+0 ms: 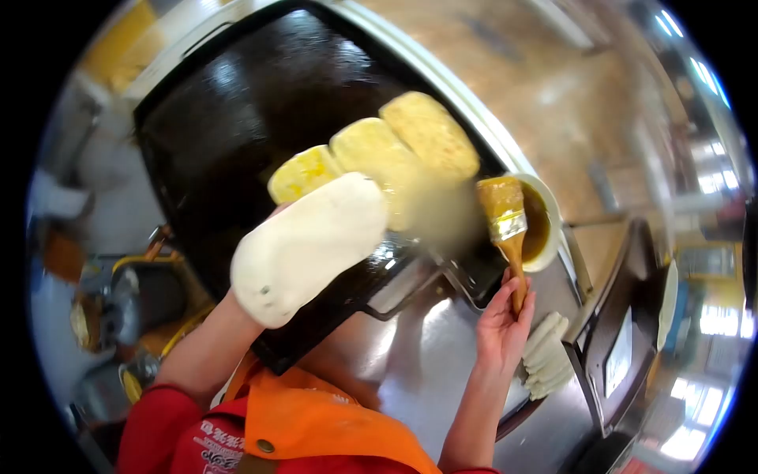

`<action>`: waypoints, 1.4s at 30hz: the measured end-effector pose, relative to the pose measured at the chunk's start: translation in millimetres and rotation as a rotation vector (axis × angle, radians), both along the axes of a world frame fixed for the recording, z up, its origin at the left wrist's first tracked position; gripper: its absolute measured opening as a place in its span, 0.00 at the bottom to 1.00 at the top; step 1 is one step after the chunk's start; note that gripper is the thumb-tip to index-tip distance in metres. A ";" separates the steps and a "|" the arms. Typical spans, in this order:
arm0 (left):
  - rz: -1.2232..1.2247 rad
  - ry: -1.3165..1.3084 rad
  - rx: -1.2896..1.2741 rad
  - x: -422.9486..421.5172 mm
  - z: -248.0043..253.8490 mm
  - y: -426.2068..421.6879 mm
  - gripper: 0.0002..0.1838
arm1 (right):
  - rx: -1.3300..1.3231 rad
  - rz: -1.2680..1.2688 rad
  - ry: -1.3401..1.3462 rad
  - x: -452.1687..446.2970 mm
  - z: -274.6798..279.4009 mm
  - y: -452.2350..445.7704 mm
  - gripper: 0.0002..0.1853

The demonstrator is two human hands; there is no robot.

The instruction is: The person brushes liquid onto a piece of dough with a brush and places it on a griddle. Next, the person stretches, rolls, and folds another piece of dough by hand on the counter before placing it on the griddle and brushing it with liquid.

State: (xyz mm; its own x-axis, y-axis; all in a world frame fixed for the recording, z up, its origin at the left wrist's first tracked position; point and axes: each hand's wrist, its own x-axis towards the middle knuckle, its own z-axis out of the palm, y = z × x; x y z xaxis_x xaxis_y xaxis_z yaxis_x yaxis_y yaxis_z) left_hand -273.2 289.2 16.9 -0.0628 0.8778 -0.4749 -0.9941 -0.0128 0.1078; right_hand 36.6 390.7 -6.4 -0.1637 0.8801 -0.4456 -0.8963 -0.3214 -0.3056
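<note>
A long, flat piece of white raw dough lies draped over my left hand, which carries it above the near part of the black griddle. The dough hides most of that hand's fingers. My right hand is closed around the wooden handle of a wide brush. The brush's wet yellow bristles are over the edge of a white bowl of brown-yellow liquid. Three flat pieces of dough lie side by side on the griddle: a yellow-smeared one, a pale one and a browner one.
A bunched white cloth or glove lies on the metal counter by my right forearm. Beyond it stands a dark, angled panel. Containers and a yellow-rimmed pot are at the left. A blurred smudge covers part of the view.
</note>
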 end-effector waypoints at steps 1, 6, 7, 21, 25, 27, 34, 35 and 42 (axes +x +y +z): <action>-0.013 -0.030 0.039 -3.0 -3.4 -0.2 0.22 | 0.022 0.104 0.007 -16.4 7.4 -9.5 0.16; -0.026 0.037 0.216 -28.4 -10.5 -17.6 0.20 | 0.096 0.580 -0.473 -92.2 26.8 -39.5 0.16; -0.007 0.108 0.236 -33.1 -16.7 -28.7 0.19 | 0.133 0.567 -0.552 -98.0 29.1 -39.4 0.16; 0.071 0.369 -0.072 -85.1 -12.0 -81.0 0.20 | 0.992 0.883 -0.950 -188.3 117.1 -105.1 0.14; -0.063 0.169 0.333 -106.0 -29.9 -94.7 0.19 | 0.812 1.045 -0.707 -190.6 144.7 -84.7 0.13; -0.056 0.580 0.152 -90.7 -19.0 -94.3 0.20 | 0.722 1.072 -0.780 -205.8 127.1 -71.4 0.15; 0.035 0.248 0.175 -88.0 -27.5 -113.2 0.18 | 0.523 0.807 -0.930 -163.6 68.8 -19.5 0.16; 0.017 0.256 0.152 -90.3 -25.5 -107.5 0.18 | 0.527 0.752 -0.956 -154.6 66.7 -17.7 0.16; 0.046 2.293 -0.562 -67.6 -66.0 -54.0 0.25 | 0.393 0.361 -0.926 -105.9 47.8 -40.0 0.19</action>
State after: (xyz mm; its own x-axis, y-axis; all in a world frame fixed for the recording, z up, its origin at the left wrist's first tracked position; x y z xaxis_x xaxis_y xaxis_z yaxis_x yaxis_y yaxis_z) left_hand -340.7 235.2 -49.1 -0.6409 0.7215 0.2620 0.6885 0.3894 0.6118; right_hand -69.3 350.7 41.4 -0.1865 0.9561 -0.2259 -0.1340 -0.2525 -0.9583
